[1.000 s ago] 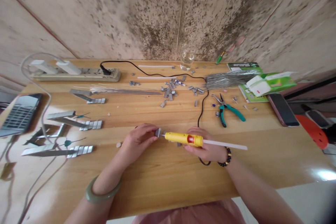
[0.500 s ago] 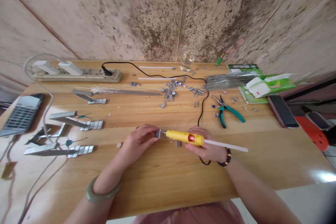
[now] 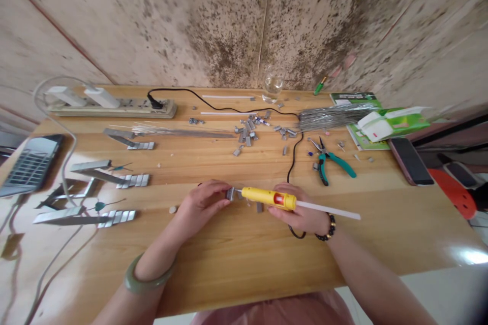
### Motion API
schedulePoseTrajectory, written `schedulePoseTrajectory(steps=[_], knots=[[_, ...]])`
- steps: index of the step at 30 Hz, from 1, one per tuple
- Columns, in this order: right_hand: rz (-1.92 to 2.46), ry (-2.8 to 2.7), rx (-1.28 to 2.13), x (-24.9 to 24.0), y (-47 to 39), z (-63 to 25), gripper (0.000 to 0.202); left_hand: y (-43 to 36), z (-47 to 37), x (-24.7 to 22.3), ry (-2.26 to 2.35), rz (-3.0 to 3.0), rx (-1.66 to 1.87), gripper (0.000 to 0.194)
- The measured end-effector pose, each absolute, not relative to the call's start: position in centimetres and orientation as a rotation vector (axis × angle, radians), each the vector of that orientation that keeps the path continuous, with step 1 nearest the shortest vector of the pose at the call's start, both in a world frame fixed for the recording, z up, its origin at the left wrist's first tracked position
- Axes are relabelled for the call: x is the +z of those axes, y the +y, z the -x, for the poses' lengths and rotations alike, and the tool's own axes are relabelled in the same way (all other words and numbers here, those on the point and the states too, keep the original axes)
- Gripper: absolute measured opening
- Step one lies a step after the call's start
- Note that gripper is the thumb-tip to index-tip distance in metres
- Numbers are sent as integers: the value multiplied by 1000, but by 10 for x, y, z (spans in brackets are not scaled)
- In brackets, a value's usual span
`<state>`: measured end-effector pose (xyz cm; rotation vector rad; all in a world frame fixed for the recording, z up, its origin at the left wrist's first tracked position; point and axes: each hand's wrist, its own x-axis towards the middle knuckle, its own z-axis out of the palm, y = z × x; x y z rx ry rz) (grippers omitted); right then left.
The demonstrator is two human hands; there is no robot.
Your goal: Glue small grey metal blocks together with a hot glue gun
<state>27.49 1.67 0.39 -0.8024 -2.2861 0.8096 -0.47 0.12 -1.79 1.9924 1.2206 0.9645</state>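
Front edge: wood table (image 3: 229,264) ends just ahead of lap; strip of smooth grain btwn hands & edge.
Far edge: wall (image 3: 229,10), rough, dark-speckled, backs the table.
L side room: wood btwn L hand (image 3: 202,208) & bent metal stands (image 3: 72,220); small pale lump (image 3: 173,209) nr wrist.
R side room: wide wood stretch from R hand (image 3: 297,210) to table's R edge; phone (image 3: 410,161) up by that edge.
L hand grip: thumb + fingers pinched on small grey metal piece (image 3: 230,193), boxy, held nr table middle.
R hand grip: curled round glue gun (image 3: 263,196); finger detail underneath hidden, can't tell.
Gun: yellow plastic, slim barrel, thin tip at piece's R side; contact or tiny gap, can't tell. White glue stick (image 3: 328,209) out the back, straight, matte.
Cord: black cord (image 3: 293,162), flexible, curves past R hand; loops below it.
Beyond hands: grey bits (image 3: 247,134) in loose heap; pliers (image 3: 342,163) splayed, teal handles; wire bundle (image 3: 335,116), thin shiny strands.
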Motion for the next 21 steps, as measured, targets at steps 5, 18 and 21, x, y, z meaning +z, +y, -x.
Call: schedulePoseTrajectory(steps=[5, 18, 21], knots=[[806, -2298, 859, 4, 15, -274, 17, 2, 3, -17, 1239, -1993, 970, 22], [817, -2237, 832, 2, 14, -275, 23, 1, 4, -18, 1225, -2006, 979, 21], [799, -2231, 829, 3, 13, -274, 23, 1, 4, -18, 1238, -1997, 983, 22]])
